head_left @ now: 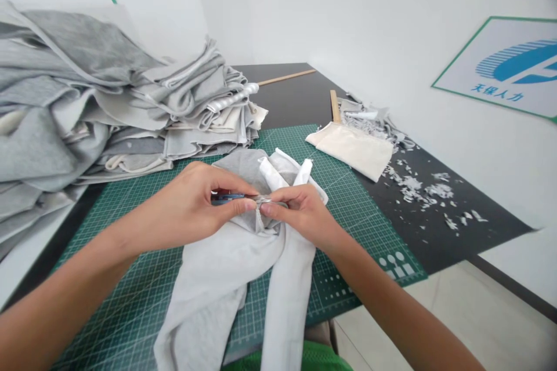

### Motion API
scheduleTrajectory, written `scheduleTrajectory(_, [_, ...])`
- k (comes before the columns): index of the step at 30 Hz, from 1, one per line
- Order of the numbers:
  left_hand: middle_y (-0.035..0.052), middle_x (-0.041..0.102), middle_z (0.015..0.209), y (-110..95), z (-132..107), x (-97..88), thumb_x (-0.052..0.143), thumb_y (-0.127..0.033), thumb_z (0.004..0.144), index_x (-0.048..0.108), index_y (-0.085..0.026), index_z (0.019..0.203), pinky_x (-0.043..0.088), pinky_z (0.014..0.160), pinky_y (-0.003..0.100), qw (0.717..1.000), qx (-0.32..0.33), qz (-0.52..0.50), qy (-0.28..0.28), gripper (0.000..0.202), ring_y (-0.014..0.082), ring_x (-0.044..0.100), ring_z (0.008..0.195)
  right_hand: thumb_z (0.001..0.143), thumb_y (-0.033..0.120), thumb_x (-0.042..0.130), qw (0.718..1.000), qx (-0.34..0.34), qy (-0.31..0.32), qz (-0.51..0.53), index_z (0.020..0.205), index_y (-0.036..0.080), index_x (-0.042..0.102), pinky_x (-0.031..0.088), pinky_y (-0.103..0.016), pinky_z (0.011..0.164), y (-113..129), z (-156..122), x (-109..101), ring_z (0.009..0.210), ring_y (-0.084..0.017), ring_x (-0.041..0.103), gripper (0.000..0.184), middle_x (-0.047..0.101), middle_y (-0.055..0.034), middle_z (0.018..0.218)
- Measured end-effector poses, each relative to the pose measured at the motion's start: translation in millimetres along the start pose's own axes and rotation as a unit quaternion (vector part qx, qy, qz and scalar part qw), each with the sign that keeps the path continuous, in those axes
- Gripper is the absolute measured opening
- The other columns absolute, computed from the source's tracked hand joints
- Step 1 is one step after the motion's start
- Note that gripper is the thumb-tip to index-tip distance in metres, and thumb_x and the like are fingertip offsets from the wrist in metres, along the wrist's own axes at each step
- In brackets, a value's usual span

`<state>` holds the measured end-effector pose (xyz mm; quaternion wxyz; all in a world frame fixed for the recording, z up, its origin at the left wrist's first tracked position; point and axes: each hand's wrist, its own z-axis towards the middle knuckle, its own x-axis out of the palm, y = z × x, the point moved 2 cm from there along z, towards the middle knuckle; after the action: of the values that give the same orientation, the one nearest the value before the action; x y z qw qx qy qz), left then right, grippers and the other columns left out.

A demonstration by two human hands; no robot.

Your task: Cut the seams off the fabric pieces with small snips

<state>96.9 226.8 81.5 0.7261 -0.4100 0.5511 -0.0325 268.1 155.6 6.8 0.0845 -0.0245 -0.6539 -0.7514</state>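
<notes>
A light grey knit cloth [230, 261] with white trim lies bunched on the green cutting mat [369, 226], its lower parts hanging toward the front edge. My left hand [202, 200] is closed, thumb and forefinger pinching a gathered edge of this cloth. A slim blue tool [228, 197] shows inside the left hand; its working end is hidden, so its exact kind is unclear. Close beside it, my right hand [307, 211] pinches the same edge, with the fingertips of both hands almost touching. Two white band ends [303, 172] stick up behind the right hand.
A tall heap of grey cloth pieces [108, 87] fills the left side. At the right, a cream cloth [354, 148] lies near a wooden stick [335, 106] and a pile of scraps [369, 119]. Small white trimmings [411, 188] are scattered over the black tabletop [470, 237].
</notes>
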Motion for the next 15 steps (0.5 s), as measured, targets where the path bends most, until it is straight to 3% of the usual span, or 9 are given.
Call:
scheduleTrajectory(8, [-0.0066,0.075,0.09,-0.4,1.0,4.1,0.06,-0.041,0.089,0.073,-0.034,0.097,0.051,0.059,0.019,0.999,-0.025,0.01,0.035,0.017,0.0132,0.068,0.075,0.075,0.032,0.076,1.0,0.013,-0.001,0.015,0.08,0.014,0.077,0.045,-0.026,0.061,-4.6,-3.5,-1.6,0.064,-0.013,0.061,0.019,0.071,-0.003,0.071])
scheduleTrajectory(15, [-0.002,0.074,0.104,5.1,3.6,0.5,0.065,-0.042,0.085,0.071,-0.029,0.109,0.055,0.072,0.019,0.998,-0.051,-0.02,0.024,0.028,0.0169,0.069,0.088,0.079,0.033,0.071,0.999,-0.017,-0.029,-0.011,0.081,0.014,0.075,0.048,-0.025,0.063,-6.1,-4.4,-1.2,0.067,-0.014,0.062,0.02,0.072,-0.003,0.074])
